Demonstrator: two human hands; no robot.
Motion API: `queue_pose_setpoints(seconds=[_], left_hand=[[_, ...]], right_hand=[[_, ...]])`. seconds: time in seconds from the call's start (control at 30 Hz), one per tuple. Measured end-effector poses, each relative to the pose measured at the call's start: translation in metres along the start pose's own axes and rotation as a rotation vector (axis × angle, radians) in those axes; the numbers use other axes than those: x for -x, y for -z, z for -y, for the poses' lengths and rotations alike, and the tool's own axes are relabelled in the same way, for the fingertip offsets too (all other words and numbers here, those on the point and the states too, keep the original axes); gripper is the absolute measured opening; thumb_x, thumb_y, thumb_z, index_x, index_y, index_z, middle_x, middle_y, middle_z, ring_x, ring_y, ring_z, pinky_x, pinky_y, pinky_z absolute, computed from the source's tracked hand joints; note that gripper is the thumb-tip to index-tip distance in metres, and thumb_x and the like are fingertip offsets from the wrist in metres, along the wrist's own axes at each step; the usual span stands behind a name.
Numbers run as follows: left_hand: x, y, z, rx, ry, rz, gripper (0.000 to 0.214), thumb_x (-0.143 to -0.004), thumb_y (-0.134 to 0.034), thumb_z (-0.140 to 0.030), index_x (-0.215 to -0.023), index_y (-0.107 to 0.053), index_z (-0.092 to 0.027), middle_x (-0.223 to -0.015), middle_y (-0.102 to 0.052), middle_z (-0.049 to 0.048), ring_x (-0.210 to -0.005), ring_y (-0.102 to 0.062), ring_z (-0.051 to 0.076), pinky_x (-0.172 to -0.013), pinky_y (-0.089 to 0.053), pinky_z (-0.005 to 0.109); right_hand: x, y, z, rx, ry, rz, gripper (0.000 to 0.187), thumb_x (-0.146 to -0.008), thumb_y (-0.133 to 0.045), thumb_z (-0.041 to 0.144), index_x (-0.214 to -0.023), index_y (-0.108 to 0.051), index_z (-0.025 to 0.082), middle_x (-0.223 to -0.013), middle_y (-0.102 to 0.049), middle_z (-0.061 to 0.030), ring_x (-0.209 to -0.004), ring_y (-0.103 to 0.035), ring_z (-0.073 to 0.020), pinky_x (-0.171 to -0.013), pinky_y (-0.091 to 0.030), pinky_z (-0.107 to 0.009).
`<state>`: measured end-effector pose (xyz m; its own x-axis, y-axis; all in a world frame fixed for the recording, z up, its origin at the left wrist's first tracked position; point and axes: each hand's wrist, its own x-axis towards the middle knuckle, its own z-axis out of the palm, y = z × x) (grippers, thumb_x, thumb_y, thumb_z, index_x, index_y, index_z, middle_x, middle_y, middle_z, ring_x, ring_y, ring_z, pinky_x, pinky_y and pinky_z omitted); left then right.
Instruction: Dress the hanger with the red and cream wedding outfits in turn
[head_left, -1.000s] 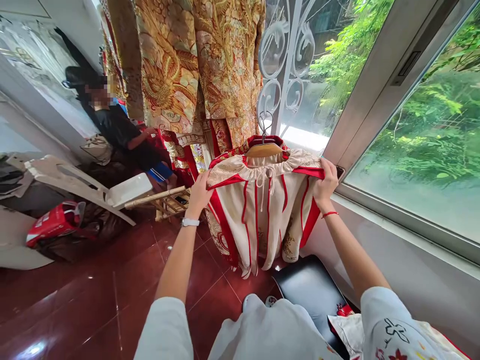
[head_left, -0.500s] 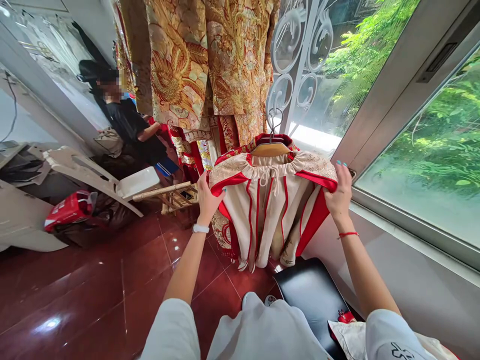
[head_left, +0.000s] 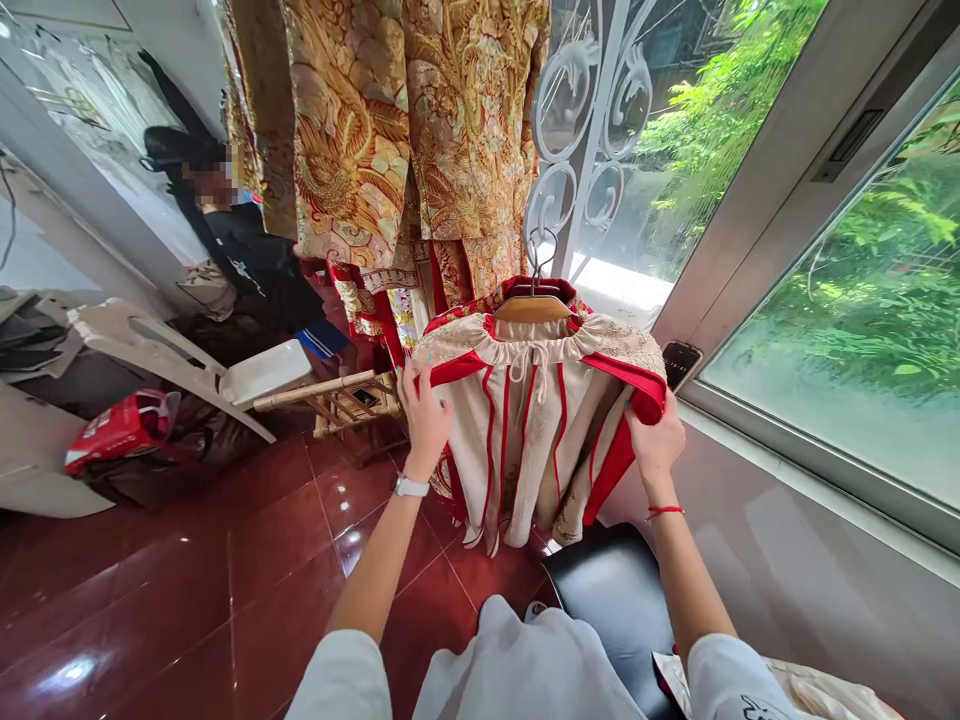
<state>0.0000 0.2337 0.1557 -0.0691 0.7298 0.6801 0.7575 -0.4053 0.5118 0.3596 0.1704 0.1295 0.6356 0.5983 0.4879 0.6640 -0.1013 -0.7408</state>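
Observation:
A cream jacket with red trim point(head_left: 523, 430) hangs before me, its inside and a drawstring tie facing me. A wooden hanger point(head_left: 534, 308) shows in its neck, the metal hook above. My left hand point(head_left: 426, 420) is closed on the jacket's left edge, just below the shoulder, with a white watch on the wrist. On the other side, my right hand point(head_left: 656, 435) grips the red-lined right edge. Some fingertips of both hands are hidden behind the cloth. Behind the jacket's collar, part of a red patterned garment shows.
Gold embroidered garments point(head_left: 345, 150) hang behind. A black chair point(head_left: 611, 600) stands close below right, cloth beside it. A phone point(head_left: 681, 365) leans by the window. Left are a bamboo rack point(head_left: 330, 398), a white chair point(head_left: 262, 370), a red bag point(head_left: 120, 432) and another person point(head_left: 255, 265).
My right hand has moved down and inward along the jacket's edge, uncovering the phone. My left hand has shifted slightly right and lower. The other person's arm has moved.

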Motion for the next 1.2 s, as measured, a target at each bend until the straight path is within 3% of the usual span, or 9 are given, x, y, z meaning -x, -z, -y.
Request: queue_pose_setpoints(seconds=[0.07, 0.23, 0.37, 0.53, 0.67, 0.9, 1.0, 1.13, 1.2], left_hand=[[-0.003, -0.004, -0.037, 0.009, -0.122, 0.005, 0.064, -0.082, -0.055, -0.008, -0.144, -0.047, -0.023, -0.155, -0.041, 0.0151, -0.153, -0.027, 0.034, -0.126, -0.025, 0.057], [-0.059, -0.048, -0.144, 0.035, -0.626, 0.350, 0.047, -0.092, -0.048, -0.009, -0.136, -0.055, -0.025, -0.141, -0.056, 0.0100, -0.144, -0.041, 0.027, -0.125, -0.026, 0.053], [-0.105, -0.088, -0.184, -0.099, -0.725, 0.481, 0.040, -0.099, -0.051, -0.025, -0.138, -0.057, -0.019, -0.127, -0.065, 0.0136, -0.126, -0.055, 0.030, -0.112, -0.036, 0.051], [-0.114, -0.114, -0.190, -0.174, -0.662, 0.439, 0.030, -0.100, -0.049, -0.025, -0.126, -0.065, -0.022, -0.106, -0.072, 0.0130, -0.109, -0.059, 0.031, -0.099, -0.036, 0.049], [-0.109, -0.121, -0.191, -0.145, -0.651, 0.368, 0.028, -0.100, -0.048, -0.025, -0.119, -0.068, -0.022, -0.097, -0.074, 0.0116, -0.102, -0.060, 0.029, -0.096, -0.036, 0.046], [-0.107, -0.117, -0.172, -0.163, -0.687, 0.422, 0.030, -0.097, -0.052, -0.021, -0.123, -0.068, -0.022, -0.102, -0.073, 0.0135, -0.104, -0.061, 0.029, -0.098, -0.036, 0.045], [-0.105, -0.116, -0.172, -0.148, -0.642, 0.443, 0.031, -0.097, -0.052, -0.020, -0.124, -0.068, -0.019, -0.106, -0.072, 0.0155, -0.108, -0.061, 0.031, -0.100, -0.038, 0.048], [-0.096, -0.093, -0.174, 0.093, -0.656, 0.406, 0.040, -0.097, -0.052, -0.019, -0.135, -0.061, -0.026, -0.133, -0.063, 0.0108, -0.125, -0.055, 0.027, -0.109, -0.039, 0.045], [-0.090, -0.066, -0.158, 0.207, -0.616, 0.301, 0.041, -0.098, -0.049, -0.021, -0.138, -0.057, -0.030, -0.141, -0.056, 0.0076, -0.132, -0.050, 0.024, -0.114, -0.039, 0.043]], right_hand=[[-0.007, 0.006, 0.011, -0.058, 0.086, -0.072, 0.063, -0.075, -0.065, 0.037, -0.135, -0.053, 0.023, -0.112, -0.060, -0.0132, -0.098, -0.058, -0.0328, -0.089, -0.048, -0.049], [-0.037, 0.013, 0.027, 0.050, 0.229, -0.089, 0.024, -0.070, -0.053, 0.018, -0.093, -0.052, 0.023, -0.093, -0.053, -0.0078, -0.088, -0.050, -0.0269, -0.077, -0.044, -0.039], [-0.046, 0.020, 0.025, 0.160, 0.360, 0.072, 0.020, -0.066, -0.044, 0.009, -0.070, -0.033, 0.025, -0.078, -0.047, -0.0050, -0.078, -0.044, -0.0241, -0.067, -0.035, -0.034], [-0.066, 0.046, 0.043, -0.021, 0.363, 0.232, 0.027, -0.068, -0.047, 0.013, -0.064, -0.023, 0.025, -0.060, -0.033, 0.0023, -0.061, -0.032, -0.0162, -0.059, -0.028, -0.031], [-0.065, 0.056, 0.060, -0.065, 0.355, 0.083, 0.026, -0.071, -0.049, 0.015, -0.065, -0.026, 0.025, -0.061, -0.036, 0.0028, -0.061, -0.033, -0.0154, -0.059, -0.028, -0.029], [0.003, -0.020, 0.030, -0.108, 0.224, 0.086, 0.022, -0.067, -0.041, 0.010, -0.067, -0.025, 0.026, -0.068, -0.042, -0.0007, -0.065, -0.038, -0.0187, -0.061, -0.031, -0.031], [0.010, -0.034, 0.027, -0.122, 0.170, 0.099, 0.022, -0.066, -0.044, 0.013, -0.068, -0.026, 0.026, -0.067, -0.041, 0.0005, -0.065, -0.037, -0.0184, -0.062, -0.032, -0.031], [-0.009, -0.005, 0.038, -0.166, 0.197, 0.393, 0.016, -0.072, -0.057, 0.025, -0.074, -0.042, 0.025, -0.071, -0.051, 0.0007, -0.065, -0.046, -0.0183, -0.063, -0.040, -0.031], [-0.029, 0.018, 0.052, -0.165, 0.283, 0.366, 0.022, -0.075, -0.066, 0.036, -0.087, -0.052, 0.024, -0.085, -0.060, -0.0037, -0.077, -0.054, -0.0215, -0.071, -0.046, -0.034]])
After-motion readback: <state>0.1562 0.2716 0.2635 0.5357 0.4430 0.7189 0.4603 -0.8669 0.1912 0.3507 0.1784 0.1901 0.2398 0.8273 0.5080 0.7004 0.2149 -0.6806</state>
